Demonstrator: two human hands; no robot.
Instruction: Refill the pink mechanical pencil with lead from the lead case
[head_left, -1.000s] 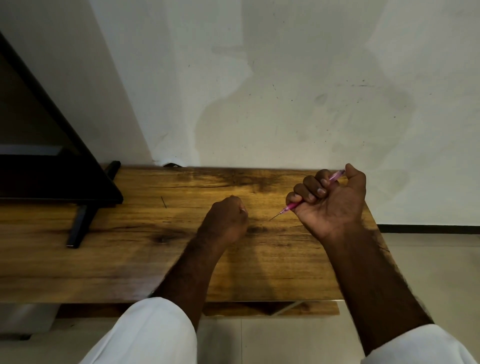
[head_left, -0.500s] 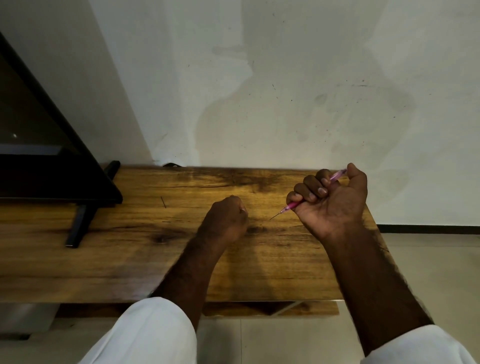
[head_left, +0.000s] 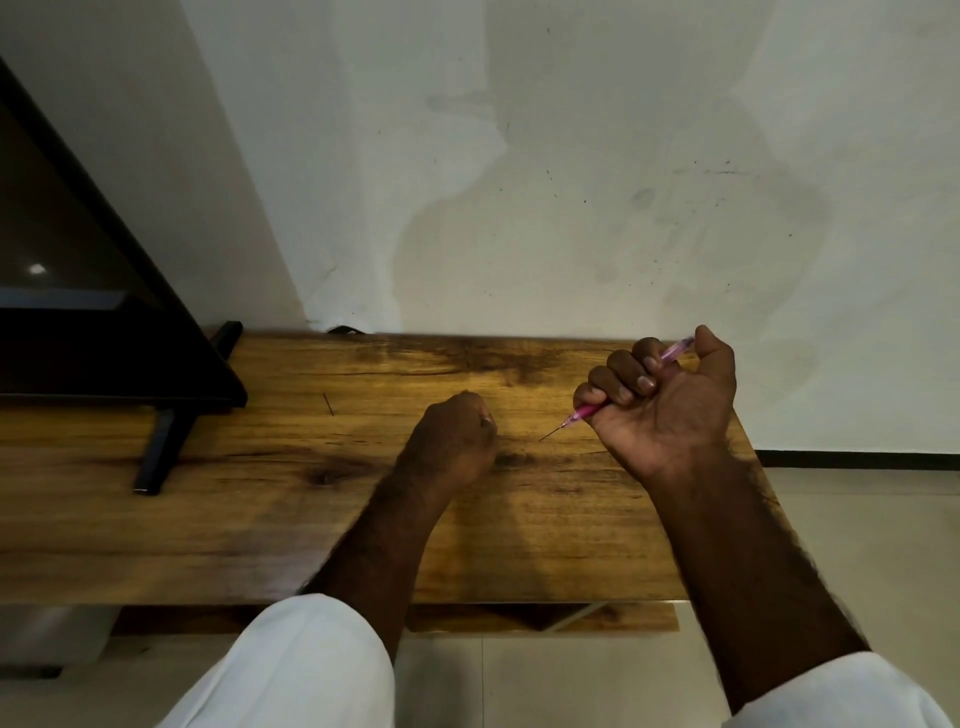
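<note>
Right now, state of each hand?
Left hand: closed fist on the table; contents, if any, cannot be told.
Right hand: closed on the pencil, thumb at its top.

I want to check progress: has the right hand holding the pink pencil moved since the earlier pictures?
No. The right hand keeps the pink mechanical pencil at the same spot over the wooden table's far right corner, tip pointing toward the left hand.

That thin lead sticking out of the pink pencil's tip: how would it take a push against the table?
The lead looks hair-thin and well extended, so it would probably snap. The right hand fists the pencil, likely giving coarse control.
</note>
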